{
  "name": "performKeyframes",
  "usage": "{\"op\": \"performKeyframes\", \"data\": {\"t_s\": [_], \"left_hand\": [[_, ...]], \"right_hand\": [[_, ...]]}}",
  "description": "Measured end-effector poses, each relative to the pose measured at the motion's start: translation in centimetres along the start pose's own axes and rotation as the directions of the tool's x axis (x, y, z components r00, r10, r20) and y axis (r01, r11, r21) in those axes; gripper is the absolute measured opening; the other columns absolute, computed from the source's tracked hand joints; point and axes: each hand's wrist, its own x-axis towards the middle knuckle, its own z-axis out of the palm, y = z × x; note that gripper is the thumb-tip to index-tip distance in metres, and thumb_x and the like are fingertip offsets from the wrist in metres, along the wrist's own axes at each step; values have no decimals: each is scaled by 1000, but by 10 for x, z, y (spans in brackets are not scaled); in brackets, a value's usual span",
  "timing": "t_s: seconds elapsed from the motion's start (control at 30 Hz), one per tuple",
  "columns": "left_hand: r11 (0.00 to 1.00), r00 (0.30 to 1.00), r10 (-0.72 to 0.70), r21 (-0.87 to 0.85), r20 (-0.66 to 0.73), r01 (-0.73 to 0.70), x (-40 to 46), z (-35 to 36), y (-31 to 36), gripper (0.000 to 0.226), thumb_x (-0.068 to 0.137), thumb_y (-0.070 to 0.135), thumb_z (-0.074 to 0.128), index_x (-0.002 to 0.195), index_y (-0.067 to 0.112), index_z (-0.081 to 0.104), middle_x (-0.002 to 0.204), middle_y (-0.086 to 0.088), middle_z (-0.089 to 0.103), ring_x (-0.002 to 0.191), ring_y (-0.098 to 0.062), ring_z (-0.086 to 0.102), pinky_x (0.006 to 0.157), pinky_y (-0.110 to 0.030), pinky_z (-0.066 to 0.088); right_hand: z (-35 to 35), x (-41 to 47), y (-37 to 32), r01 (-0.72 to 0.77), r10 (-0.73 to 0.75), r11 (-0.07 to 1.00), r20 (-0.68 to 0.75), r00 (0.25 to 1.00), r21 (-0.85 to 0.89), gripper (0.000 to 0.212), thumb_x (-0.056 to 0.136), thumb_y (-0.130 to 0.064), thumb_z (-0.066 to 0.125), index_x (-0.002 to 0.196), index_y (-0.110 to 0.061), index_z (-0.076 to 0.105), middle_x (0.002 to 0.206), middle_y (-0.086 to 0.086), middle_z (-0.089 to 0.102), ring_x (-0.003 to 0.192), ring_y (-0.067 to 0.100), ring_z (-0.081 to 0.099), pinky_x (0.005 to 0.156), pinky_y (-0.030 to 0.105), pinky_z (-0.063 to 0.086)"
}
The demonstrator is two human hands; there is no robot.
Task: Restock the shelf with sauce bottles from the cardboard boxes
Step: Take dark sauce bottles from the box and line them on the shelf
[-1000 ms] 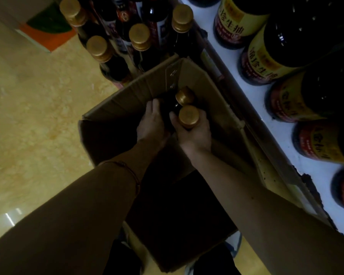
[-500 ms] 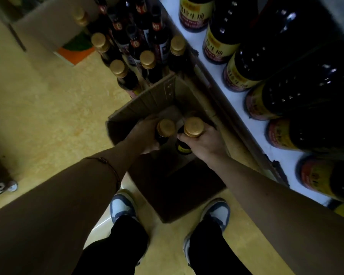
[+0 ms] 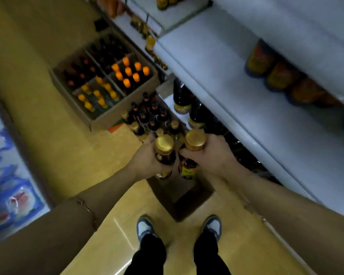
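My left hand (image 3: 145, 159) grips a dark sauce bottle with a gold cap (image 3: 164, 144). My right hand (image 3: 213, 153) grips a second gold-capped sauce bottle (image 3: 195, 139) with a yellow label. Both bottles are held upright, side by side, well above the open cardboard box (image 3: 187, 197) on the floor between my feet and the shelf. The white shelf (image 3: 226, 80) runs along the right, with large dark bottles (image 3: 274, 74) lying in a row at its back.
Several gold-capped and dark-capped bottles (image 3: 147, 118) stand on the floor beyond the box. A divided cardboard box of orange-capped bottles (image 3: 109, 82) sits farther back. Big sauce bottles (image 3: 195, 114) stand on the lowest shelf. A blue-patterned pack (image 3: 6, 175) lies at left. My shoes (image 3: 145, 227) are below.
Both hands lifted their bottles out of the box and up high. The view has risen and pulled back, revealing the upper shelf and the far box.
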Motion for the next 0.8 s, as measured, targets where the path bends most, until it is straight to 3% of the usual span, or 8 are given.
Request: {"op": "performKeyframes", "data": {"t_s": [0.1, 0.23, 0.37, 0.47, 0.57, 0.63, 0.7, 0.8], "left_hand": [[998, 998, 57, 18, -3, -57, -33, -51, 46, 73, 55, 40, 86, 114, 25, 47, 116, 0, 52, 109, -16, 52, 92, -35, 46], [971, 978, 203, 114, 57, -208, -69, -127, 115, 60, 62, 27, 89, 113, 29, 57, 109, 17, 59, 97, 1, 55, 82, -16, 42], [916, 939, 330, 207, 97, -343, -111, -196, 189, 58, 63, 35, 88, 113, 26, 60, 107, 13, 64, 100, -3, 59, 83, -24, 48], [866, 905, 415, 267, 88, -423, -141, -244, 236, 54, 61, 33, 89, 108, 26, 62, 105, 13, 67, 98, -2, 62, 86, -31, 52], [820, 870, 484, 296, 96, -489, -171, -281, 277, 49, 64, 25, 88, 105, 23, 63, 102, 12, 68, 94, -1, 64, 84, -24, 53], [805, 854, 507, 290, 118, -517, -186, -303, 300, 48, 64, 22, 88, 105, 21, 63, 101, 11, 69, 93, 0, 65, 83, -20, 53], [784, 833, 538, 287, 127, -550, -199, -320, 321, 54, 59, 33, 88, 106, 23, 64, 103, 9, 70, 97, -5, 66, 87, -30, 54], [764, 814, 569, 291, 117, -576, -214, -339, 347, 61, 52, 45, 84, 107, 26, 64, 106, 9, 70, 100, -7, 66, 89, -36, 55]], "right_hand": [[-47, -33, -65, 28, -28, 999, -23, 999, -29, 27, 75, -41, 76, 69, -19, 63, 79, 4, 67, 79, 19, 63, 66, 33, 49], [-100, -72, -146, 56, -65, 996, -119, 991, -72, 32, 74, -42, 76, 72, -11, 66, 76, 8, 65, 72, 17, 57, 58, 32, 38], [-146, -110, -219, 88, -86, 996, -229, 970, -2, 43, 63, -49, 76, 75, -8, 68, 80, 9, 69, 72, 20, 60, 60, 39, 48], [-181, -140, -268, 120, -113, 993, -317, 942, 2, 34, 68, -40, 79, 69, -9, 65, 75, 9, 66, 71, 22, 62, 59, 38, 51], [-211, -171, -315, 191, -191, 981, -357, 914, -37, 40, 70, -40, 79, 82, -4, 66, 86, 12, 71, 84, 24, 67, 69, 43, 60], [-229, -191, -340, 237, -237, 970, -384, 892, -48, 33, 71, -39, 78, 77, -9, 65, 82, 8, 69, 78, 19, 66, 56, 34, 59], [-244, -210, -363, 279, -290, 956, -411, 864, -88, 26, 75, -38, 77, 74, -16, 64, 76, 1, 65, 70, 13, 62, 47, 26, 52], [-262, -229, -391, 310, -332, 942, -470, 818, -126, 35, 73, -43, 76, 89, -12, 71, 87, 3, 70, 80, 15, 66, 66, 36, 62]]}}
